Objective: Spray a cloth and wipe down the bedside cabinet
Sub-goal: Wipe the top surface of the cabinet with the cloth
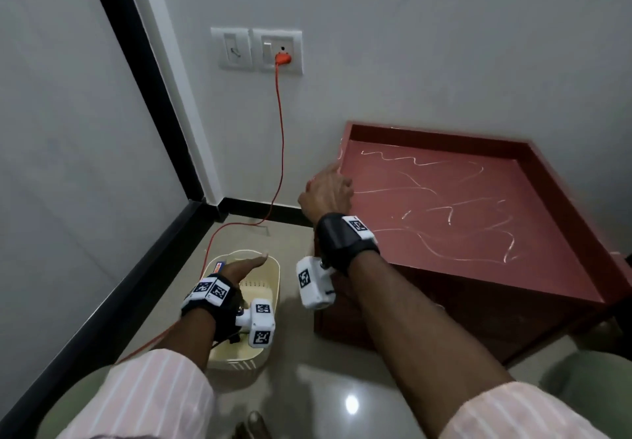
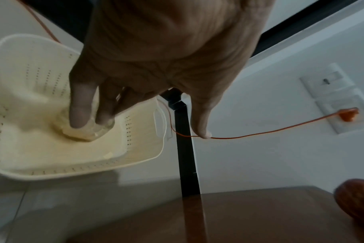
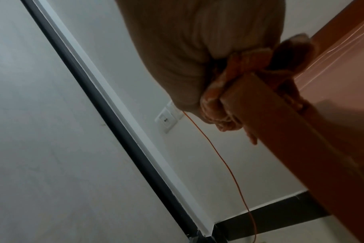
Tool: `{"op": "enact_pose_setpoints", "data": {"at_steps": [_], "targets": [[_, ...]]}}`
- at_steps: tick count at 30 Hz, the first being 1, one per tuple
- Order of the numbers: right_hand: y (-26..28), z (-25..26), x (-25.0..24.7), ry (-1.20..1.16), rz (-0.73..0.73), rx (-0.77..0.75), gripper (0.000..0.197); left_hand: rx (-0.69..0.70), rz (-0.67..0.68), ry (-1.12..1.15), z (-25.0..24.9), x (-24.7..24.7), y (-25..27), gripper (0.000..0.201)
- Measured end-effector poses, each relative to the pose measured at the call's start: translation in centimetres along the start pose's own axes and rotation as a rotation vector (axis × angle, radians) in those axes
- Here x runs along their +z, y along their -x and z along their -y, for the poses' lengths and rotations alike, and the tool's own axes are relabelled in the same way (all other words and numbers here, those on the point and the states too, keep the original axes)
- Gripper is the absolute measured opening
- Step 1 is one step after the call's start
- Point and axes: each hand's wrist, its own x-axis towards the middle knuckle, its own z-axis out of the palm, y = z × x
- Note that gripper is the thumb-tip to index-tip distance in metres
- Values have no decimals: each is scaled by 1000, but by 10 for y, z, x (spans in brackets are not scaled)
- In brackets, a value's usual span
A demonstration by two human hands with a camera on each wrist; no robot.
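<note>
Nearest, bottom of the head view: two striped sleeves [image 1: 147, 401], forearms reaching out over a glossy tiled floor [image 1: 307, 397].

Left hand [image 1: 239, 269], near left, reaches into a cream perforated basket [image 1: 273, 288] on the floor. Its fingers [image 2: 81, 102] curl down around a clear bottle [image 2: 83, 129] standing in the basket; the thumb is stretched out apart. Whether the grip has closed on the bottle or only touches it cannot be told.

Right hand [image 1: 326, 194], farther and to the right, is at the far-left edge of the red-brown bedside cabinet [image 1: 478, 219]. Its grip is closed on an orange cloth [image 3: 216, 102], bunched and pressed over the raised rim of the cabinet.

Cabinet top shows thin pale wavy streaks [image 1: 427, 192] across its flat surface.

Farthest: white wall with a switch plate [image 1: 256, 50]; an orange plug [image 1: 283, 59] sits in it, and its orange cord [image 1: 280, 130] drops to the floor, running past the basket. Black skirting [image 1: 256, 211] along the wall base.
</note>
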Motion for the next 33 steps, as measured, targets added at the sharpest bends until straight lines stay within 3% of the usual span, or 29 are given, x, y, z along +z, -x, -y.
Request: {"op": "enact_pose_setpoints", "data": {"at_steps": [4,7,12,16,19,24,28,33], "targets": [[39,-12,9,77,-62,-50,55,65,23,-82,-23,-1,26,75],[56,-24,14,102,-67,-113,55,207,-14,-62,-54,12,41,54],[-15,-6,13,7,10,19,52,378,-15,-51,-92,25,39,70],[-59,4,9,26,18,31,64,453,-78,-11,-106,21,37,71],[-35,-2,10,112,2,-21,67,485,-116,24,-112,21,35,69],[28,-33,23,234,-5,-194,50,487,-95,-4,-117,38,28,72],[-8,-19,18,295,98,-162,52,461,-54,-85,-116,46,30,86],[-66,5,3,365,94,-194,45,560,-106,-150,-115,53,50,69]]}}
